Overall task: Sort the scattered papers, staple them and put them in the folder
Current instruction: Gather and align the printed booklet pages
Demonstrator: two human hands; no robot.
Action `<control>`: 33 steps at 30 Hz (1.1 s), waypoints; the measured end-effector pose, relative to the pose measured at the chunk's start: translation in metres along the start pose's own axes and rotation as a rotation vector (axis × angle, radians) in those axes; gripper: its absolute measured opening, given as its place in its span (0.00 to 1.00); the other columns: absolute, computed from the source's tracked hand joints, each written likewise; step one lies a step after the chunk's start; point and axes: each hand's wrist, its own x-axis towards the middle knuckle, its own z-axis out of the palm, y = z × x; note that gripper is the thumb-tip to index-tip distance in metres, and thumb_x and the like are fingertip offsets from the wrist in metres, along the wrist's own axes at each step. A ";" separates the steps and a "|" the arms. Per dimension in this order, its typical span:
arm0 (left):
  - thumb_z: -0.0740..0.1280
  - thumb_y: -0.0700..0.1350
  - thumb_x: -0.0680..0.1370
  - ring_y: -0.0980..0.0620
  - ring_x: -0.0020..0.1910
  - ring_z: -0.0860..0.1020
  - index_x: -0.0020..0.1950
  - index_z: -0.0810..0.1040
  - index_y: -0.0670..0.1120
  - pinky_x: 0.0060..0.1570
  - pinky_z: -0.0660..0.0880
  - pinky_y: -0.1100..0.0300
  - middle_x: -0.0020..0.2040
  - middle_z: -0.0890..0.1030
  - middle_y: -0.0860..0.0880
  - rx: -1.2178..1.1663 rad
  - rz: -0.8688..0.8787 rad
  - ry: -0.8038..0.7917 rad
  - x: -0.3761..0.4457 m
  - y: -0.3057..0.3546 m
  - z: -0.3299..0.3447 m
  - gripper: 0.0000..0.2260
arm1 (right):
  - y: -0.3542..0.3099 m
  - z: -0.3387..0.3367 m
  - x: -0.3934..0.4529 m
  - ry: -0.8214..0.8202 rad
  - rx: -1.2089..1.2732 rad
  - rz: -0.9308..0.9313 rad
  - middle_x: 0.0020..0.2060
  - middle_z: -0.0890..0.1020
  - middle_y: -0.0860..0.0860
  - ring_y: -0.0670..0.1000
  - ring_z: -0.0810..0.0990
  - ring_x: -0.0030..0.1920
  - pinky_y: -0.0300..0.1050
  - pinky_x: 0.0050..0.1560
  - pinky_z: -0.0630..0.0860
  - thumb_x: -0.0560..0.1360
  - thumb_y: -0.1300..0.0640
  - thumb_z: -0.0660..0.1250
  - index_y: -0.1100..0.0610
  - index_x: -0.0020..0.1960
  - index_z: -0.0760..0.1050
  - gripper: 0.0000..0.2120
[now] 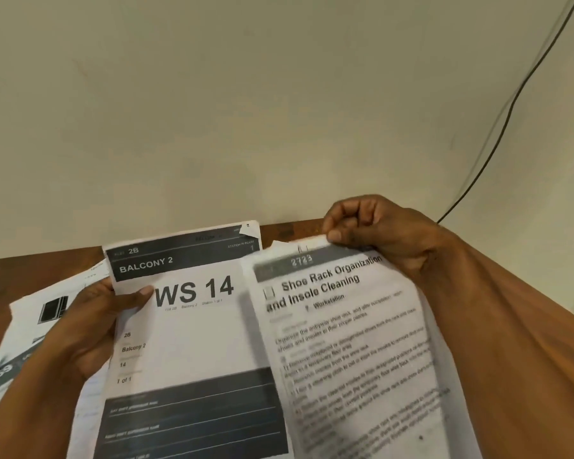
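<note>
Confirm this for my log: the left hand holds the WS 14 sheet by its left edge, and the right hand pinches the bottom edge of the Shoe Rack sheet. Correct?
Not quite. In the head view the right hand pinches the Shoe Rack sheet at its top edge, not the bottom. The left hand does hold the WS 14 sheet by its left edge.

Soft, even indoor light fills my head view, with no hard glare on the cream wall. The sheet at four o'clock is smeared by motion blur, its small print unreadable, while the "WS 14" page at six o'clock reads sharp. A faint shadow falls between them. Wide-angle distortion bends the cable at two o'clock.
</note>
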 end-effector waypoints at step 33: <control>0.71 0.37 0.73 0.39 0.45 0.89 0.66 0.81 0.45 0.39 0.86 0.40 0.59 0.87 0.40 0.022 0.042 0.019 0.002 0.003 -0.011 0.21 | 0.072 -0.041 0.000 0.284 -0.772 0.397 0.48 0.88 0.48 0.49 0.87 0.49 0.51 0.56 0.84 0.71 0.62 0.80 0.55 0.48 0.86 0.07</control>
